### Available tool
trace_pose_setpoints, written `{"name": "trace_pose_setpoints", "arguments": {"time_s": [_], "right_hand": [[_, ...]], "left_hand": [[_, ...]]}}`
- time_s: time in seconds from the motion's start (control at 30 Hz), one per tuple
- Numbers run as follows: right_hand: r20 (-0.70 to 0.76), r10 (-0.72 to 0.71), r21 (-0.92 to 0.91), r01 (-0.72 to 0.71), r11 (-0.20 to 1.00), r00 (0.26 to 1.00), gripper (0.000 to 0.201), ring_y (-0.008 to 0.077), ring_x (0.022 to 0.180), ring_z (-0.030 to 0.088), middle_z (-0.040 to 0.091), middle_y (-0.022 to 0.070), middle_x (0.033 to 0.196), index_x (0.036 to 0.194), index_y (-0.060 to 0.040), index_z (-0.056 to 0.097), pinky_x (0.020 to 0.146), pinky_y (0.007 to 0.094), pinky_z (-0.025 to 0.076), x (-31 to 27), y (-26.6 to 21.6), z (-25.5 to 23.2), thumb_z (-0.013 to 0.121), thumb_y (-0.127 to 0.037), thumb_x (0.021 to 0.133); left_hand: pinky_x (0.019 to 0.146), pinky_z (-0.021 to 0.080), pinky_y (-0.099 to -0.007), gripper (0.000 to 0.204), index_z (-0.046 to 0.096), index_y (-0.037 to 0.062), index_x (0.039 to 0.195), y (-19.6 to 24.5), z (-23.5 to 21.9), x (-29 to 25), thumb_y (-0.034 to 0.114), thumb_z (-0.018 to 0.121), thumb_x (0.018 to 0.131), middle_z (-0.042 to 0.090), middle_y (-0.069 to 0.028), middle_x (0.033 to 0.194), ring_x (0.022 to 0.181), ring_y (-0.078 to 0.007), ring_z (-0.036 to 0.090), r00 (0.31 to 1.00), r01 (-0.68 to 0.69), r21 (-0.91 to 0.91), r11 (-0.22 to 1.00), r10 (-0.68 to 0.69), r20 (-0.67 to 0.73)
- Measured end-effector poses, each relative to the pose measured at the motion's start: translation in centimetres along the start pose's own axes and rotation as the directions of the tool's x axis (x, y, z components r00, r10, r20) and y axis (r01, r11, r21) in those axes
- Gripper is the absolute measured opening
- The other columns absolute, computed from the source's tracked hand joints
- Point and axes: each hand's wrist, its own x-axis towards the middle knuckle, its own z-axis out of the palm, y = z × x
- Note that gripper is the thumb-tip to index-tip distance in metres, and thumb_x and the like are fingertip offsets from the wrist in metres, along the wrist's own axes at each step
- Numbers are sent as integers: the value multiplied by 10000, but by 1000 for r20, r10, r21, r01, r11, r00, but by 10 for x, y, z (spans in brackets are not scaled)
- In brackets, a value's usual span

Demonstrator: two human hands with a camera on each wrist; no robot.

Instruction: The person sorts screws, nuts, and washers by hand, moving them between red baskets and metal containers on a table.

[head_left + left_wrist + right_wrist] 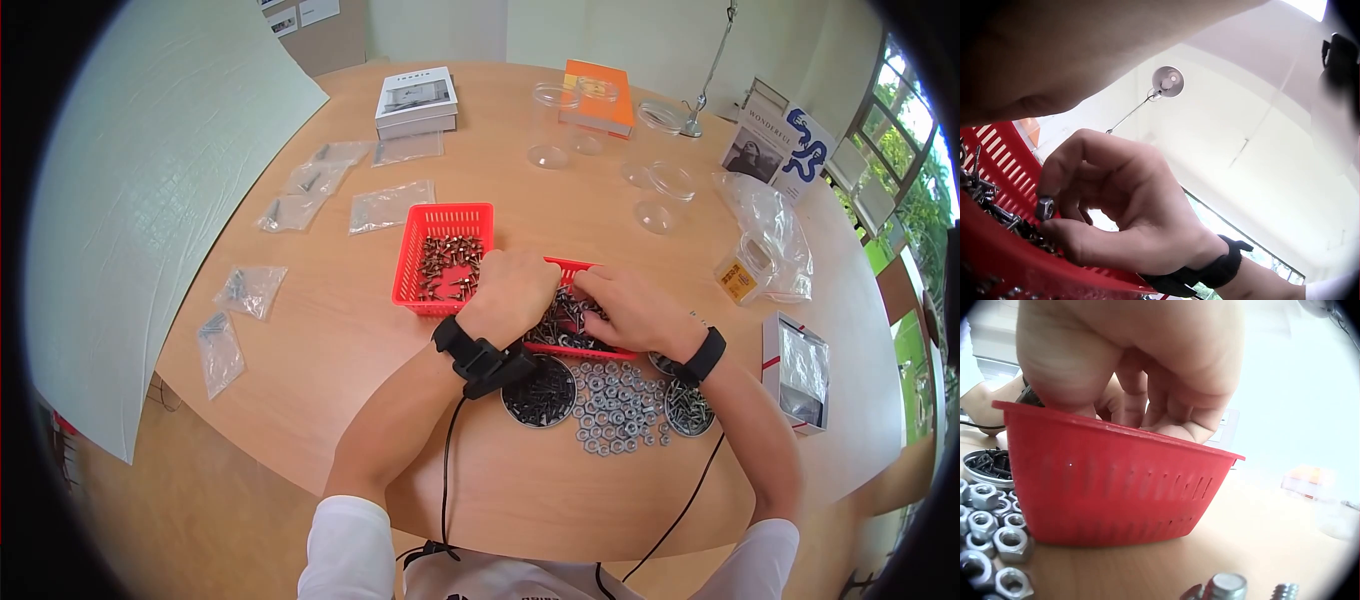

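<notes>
In the head view, the right hand (640, 315) is over the right-hand red basket (590, 352) of loose screws (545, 332). The left wrist view shows the right hand (1129, 200) pinching a small metal nut (1045, 208) between thumb and finger, above screws in the red basket (1010, 250). The left hand (512, 290) reaches over the same basket's left end, back of the hand up; its fingertips are hidden. In the right wrist view, the right hand (1135, 350) covers the basket's far side above its red wall (1110, 481).
Left of it stands a red basket (402, 270) of copper-coloured screws. Nearer the body are a dish of black screws (540, 392), loose nuts (612, 405) and a dish of silver screws (690, 410). Plastic bags (392, 207), books (416, 97), clear dishes (672, 180) and an open box (797, 375) surround them.
</notes>
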Motion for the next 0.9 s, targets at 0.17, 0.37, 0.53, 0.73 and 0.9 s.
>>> {"name": "trace_pose_setpoints", "arguments": {"time_s": [0.17, 0.37, 0.53, 0.73, 0.9], "right_hand": [[-38, 11, 0, -11, 1000, 999, 213, 398, 901, 624, 630, 182, 921, 1008, -14, 611, 776, 486, 517, -5, -5, -5, 603, -55, 799], [-123, 19, 21, -17, 1000, 992, 200, 386, 893, 624, 629, 173, 935, 1017, -13, 627, 759, 464, 520, -17, -20, -20, 592, -35, 821], [-217, 19, 74, -3, 997, 976, 170, 366, 825, 634, 633, 166, 920, 995, -14, 649, 733, 429, 525, -36, -32, -32, 615, -20, 829], [-61, 118, 107, -111, 988, 991, 178, 273, 703, 670, 676, 132, 809, 1016, -11, 673, 672, 368, 533, -74, -44, -48, 702, -16, 840], [107, 207, 71, -215, 974, 973, 145, 308, 739, 676, 676, 147, 791, 978, -4, 665, 685, 386, 531, -99, -50, -44, 718, -45, 849]], "left_hand": [[664, 580, -450, 72, 732, 48, 813, -3, -4, -2, 75, 667, 805, 711, -168, 793, 791, -358, 721, 999, -25, -35, 999, 24, -21], [651, 581, -454, 78, 733, 42, 815, -2, -1, -1, 81, 667, 805, 708, -171, 779, 773, -363, 720, 999, -23, -42, 999, 21, -33], [663, 586, -453, 100, 739, 41, 829, 1, -3, 0, 82, 649, 813, 713, -173, 789, 783, -360, 725, 999, 2, -14, 1000, -2, 34], [691, 591, -458, 99, 731, 22, 834, 4, -7, -1, 47, 639, 806, 718, -193, 840, 821, -365, 726, 997, 23, -18, 1000, -22, 70], [717, 588, -467, 83, 717, -10, 827, -1, -10, -3, 1, 644, 789, 710, -210, 850, 823, -382, 716, 997, -7, -39, 999, 10, 80]]}}
